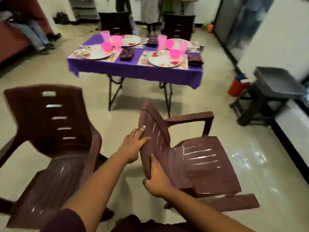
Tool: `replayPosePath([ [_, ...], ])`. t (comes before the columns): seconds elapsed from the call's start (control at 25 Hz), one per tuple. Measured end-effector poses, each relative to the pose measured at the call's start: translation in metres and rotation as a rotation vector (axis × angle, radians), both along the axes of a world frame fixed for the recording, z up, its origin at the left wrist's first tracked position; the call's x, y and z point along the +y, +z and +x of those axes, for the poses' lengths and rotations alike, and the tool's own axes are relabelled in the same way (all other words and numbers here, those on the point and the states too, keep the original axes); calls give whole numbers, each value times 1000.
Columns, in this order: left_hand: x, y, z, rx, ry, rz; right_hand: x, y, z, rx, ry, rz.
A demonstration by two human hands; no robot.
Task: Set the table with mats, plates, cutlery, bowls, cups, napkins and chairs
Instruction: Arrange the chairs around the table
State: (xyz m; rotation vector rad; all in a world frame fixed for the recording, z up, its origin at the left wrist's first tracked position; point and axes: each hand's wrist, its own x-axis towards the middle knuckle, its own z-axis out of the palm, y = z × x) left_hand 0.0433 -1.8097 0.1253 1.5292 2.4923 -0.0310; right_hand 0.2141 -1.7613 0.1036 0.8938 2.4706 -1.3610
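We see bare floor (pixel 130 104) between the desk (pixel 133 71) and our chair (pixel 192 156); left hand (pixel 133 146) and right hand (pixel 157 178) reach forward, fingers curled round its backrest edge.

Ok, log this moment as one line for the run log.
step: placing chairs | left hand: gripping chair backrest | right hand: gripping same backrest | table: four places laid | second chair: near left, untouched

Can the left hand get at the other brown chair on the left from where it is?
Probably yes. The left hand grips the tilted chair's backrest, and the other chair stands close on its left with only bare floor between, though it must let go first.
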Motion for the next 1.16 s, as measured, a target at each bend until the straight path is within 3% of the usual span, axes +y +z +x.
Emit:
replayPosePath([
  [0.48,72,11,-100,420,-720,-225,-51,27,4,-183,-349,310],
  [0.64,72,-2,-108,472,-829,-77,-61,23,-2,-313,-426,425],
  [0.84,62,-5,-112,477,-898,12,-74,3,-33,-397,-720,497],
  [1.04,23,-8,-123,365,-871,114,-74,-12,-17,-256,-486,765],
  [1.16,-1,-10,-110,298,-890,159,-60,-10,18,-155,-352,815],
])
